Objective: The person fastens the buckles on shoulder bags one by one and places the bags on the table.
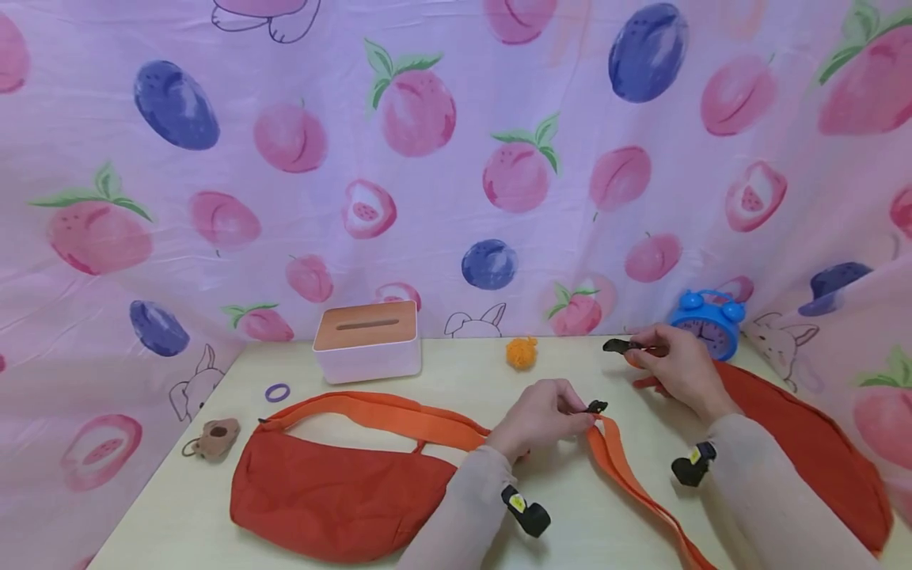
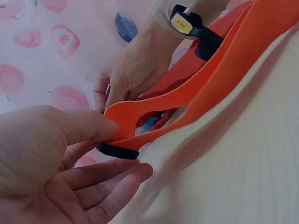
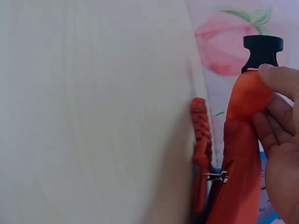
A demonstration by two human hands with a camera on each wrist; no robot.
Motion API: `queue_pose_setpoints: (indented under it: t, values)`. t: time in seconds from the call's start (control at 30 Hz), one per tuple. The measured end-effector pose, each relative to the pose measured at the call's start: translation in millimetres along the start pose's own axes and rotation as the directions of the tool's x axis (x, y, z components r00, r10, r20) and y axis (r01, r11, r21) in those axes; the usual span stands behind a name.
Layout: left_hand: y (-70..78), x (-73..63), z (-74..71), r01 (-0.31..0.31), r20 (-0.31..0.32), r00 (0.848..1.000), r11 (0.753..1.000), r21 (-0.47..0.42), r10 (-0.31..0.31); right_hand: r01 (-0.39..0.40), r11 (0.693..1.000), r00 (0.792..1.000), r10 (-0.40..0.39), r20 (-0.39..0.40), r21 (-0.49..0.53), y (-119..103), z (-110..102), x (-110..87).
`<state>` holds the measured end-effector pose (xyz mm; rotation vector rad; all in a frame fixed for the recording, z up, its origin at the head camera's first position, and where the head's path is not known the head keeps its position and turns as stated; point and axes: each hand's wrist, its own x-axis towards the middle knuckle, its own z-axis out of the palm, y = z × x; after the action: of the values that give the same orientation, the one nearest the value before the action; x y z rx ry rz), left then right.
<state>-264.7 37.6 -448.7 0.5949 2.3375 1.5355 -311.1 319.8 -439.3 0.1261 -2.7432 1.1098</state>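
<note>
My left hand (image 1: 545,416) pinches the webbing end of an orange strap (image 1: 616,463) between thumb and fingers, right beside a black buckle half (image 2: 119,150). The strap runs down to the right, off the lower edge of the head view. Farther right, my right hand (image 1: 680,368) grips an end of a red bag (image 1: 805,439) by its orange webbing, thumb at the base of a black buckle piece (image 3: 262,50) with a wide, flat end. The two buckle pieces are apart. From the bag's zipper hangs a braided red pull (image 3: 201,130).
A second red bag (image 1: 342,499) with an orange strap lies on the left. Behind it stand a wood-topped tissue box (image 1: 370,348), a purple ring (image 1: 277,393) and a brown plush keychain (image 1: 216,440). An orange fuzzy ball (image 1: 522,354) and a blue alarm clock (image 1: 725,336) sit near the back.
</note>
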Motion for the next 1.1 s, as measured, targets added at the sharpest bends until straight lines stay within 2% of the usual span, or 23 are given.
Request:
queue_pose_setpoints:
  t: [0.23,0.37,0.63,0.8,1.1]
  values:
    - [0.6,0.0,-8.0,-0.016,-0.016,1.0,0.998,-0.065,0.015,0.017,1.0,1.0,-0.017,0.005,0.002,-12.4,-6.3,-5.6]
    - [1.3,-0.5,-12.5,-0.011,-0.062,0.998,0.995,-0.101,0.005,0.027,1.0,0.999,-0.028,0.023,0.006,-21.5,-10.4,-12.8]
    - [3.3,0.9,-20.3,-0.007,-0.147,0.989,0.988,-0.156,-0.017,0.09,0.995,0.996,-0.09,-0.004,0.034,-30.6,-18.4,-29.2]
    - [4.5,0.6,-20.9,0.018,-0.15,0.988,0.987,-0.159,-0.042,0.092,0.989,0.996,-0.09,-0.02,0.115,-31.2,-15.5,-36.4]
    - [6.1,0.0,-21.1,0.013,-0.137,0.99,0.985,-0.17,-0.037,0.14,0.965,0.989,-0.127,-0.075,0.223,-26.5,-7.0,-43.8]
